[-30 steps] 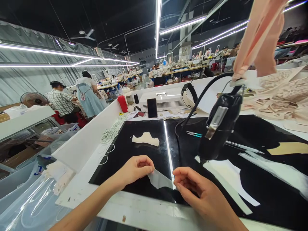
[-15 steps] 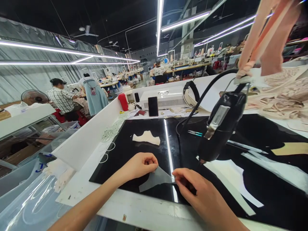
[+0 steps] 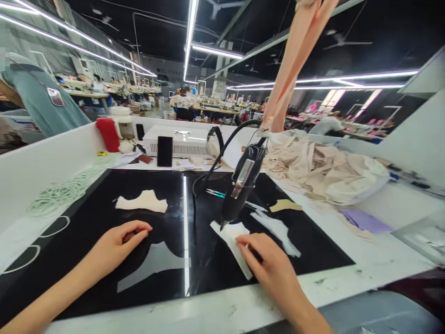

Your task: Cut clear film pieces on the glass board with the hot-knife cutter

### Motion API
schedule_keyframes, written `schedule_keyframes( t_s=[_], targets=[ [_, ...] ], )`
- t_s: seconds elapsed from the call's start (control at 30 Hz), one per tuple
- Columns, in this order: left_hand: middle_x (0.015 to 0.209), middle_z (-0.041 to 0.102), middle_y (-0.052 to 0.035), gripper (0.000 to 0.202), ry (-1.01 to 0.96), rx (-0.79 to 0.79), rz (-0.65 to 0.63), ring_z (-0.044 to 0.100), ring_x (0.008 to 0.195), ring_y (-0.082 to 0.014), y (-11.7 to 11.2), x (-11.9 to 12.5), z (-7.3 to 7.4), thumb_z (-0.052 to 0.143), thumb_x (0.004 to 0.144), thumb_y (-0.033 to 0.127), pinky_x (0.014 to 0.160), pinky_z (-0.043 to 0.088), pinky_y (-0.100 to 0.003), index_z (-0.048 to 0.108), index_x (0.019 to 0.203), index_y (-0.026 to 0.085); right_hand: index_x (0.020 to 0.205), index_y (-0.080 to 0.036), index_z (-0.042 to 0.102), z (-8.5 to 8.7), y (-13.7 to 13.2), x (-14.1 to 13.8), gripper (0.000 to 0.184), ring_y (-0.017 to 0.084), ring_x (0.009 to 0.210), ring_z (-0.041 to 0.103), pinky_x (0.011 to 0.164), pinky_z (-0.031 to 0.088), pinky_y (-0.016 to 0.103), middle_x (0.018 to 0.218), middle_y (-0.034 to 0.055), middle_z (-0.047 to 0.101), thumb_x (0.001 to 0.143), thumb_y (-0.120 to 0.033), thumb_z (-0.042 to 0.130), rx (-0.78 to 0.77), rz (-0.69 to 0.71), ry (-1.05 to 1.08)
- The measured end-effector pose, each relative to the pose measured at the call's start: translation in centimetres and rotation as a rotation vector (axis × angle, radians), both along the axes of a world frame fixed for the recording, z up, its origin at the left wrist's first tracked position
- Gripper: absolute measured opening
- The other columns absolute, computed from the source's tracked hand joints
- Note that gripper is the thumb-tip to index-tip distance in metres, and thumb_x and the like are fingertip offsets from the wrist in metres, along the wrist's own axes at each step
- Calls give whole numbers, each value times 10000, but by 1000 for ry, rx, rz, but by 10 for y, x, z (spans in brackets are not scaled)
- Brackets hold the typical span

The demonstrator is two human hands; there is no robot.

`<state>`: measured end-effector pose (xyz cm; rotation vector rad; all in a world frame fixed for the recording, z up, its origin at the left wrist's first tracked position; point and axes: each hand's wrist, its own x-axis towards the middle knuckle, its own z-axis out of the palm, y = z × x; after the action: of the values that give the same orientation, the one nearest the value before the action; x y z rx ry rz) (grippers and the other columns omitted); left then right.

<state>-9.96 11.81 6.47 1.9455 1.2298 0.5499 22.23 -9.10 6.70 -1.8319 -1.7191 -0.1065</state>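
A sheer, translucent curved fabric piece [image 3: 153, 262] lies flat on the black board [image 3: 104, 297]. Just above its upper left edge hovers my left hand [image 3: 120, 241], loosely curled, thumb and forefinger slightly apart with nothing between them. My right hand [image 3: 266, 260] has its thumb and forefinger closed at the edge of a white cut piece [image 3: 231, 236], partly hidden by the fingers. Over that piece hangs a black hand tool [image 3: 243, 183] with a metal lever, its tip just above it. A cream curved piece [image 3: 142, 202] rests farther back, left of centre.
Teal-handled snips [image 3: 216, 193] lie behind the hanging tool. Crumpled clear film [image 3: 276, 227] and a yellowish piece [image 3: 285, 205] are to the right. A phone [image 3: 164, 151] stands before a white box [image 3: 187, 141]. Beige fabric [image 3: 313, 167] is heaped at the back right; green cord [image 3: 66, 188] lies left.
My left hand has let go of the sheer piece, which now lies flat. My right hand has moved from it to the white piece. The view has swung right.
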Motion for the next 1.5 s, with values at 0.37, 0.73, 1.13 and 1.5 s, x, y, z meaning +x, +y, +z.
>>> schedule_keyframes(
  t_s=[0.37, 0.73, 1.13, 1.5],
  targets=[
    [600, 573, 16, 527, -23, -2, 38, 455, 561, -187, 1, -3, -17, 677, 771, 725, 532, 302, -273, 801, 1003, 268, 1203, -138, 684, -32, 3, 89, 324, 308, 947, 687, 845, 563, 471, 1105, 144, 750, 1095, -376, 492, -43, -362, -364],
    [710, 646, 5, 583, -23, 4, 60, 492, 635, -205, -4, -4, -21, 619, 789, 783, 609, 348, -286, 785, 1042, 285, 1059, -167, 704, -42, 12, 101, 178, 169, 870, 709, 805, 622, 356, 1020, 38, 727, 1041, -341, 669, -174, -408, -508],
    [616, 556, 19, 537, -78, -7, 87, 451, 610, -192, -8, 0, -15, 688, 753, 730, 586, 314, -268, 800, 1006, 271, 1211, -178, 685, -42, 12, 117, 256, 209, 1000, 718, 885, 624, 415, 1196, 76, 715, 1040, -368, 666, -53, -504, -25],
    [632, 558, 11, 669, -25, -101, 28, 440, 606, -186, 5, -5, -18, 691, 687, 810, 566, 317, -264, 797, 1054, 261, 1075, -174, 646, -1, 5, 122, 345, 109, 607, 573, 576, 524, 253, 826, -17, 632, 1079, -503, 542, 338, -581, 613]
  ],
)
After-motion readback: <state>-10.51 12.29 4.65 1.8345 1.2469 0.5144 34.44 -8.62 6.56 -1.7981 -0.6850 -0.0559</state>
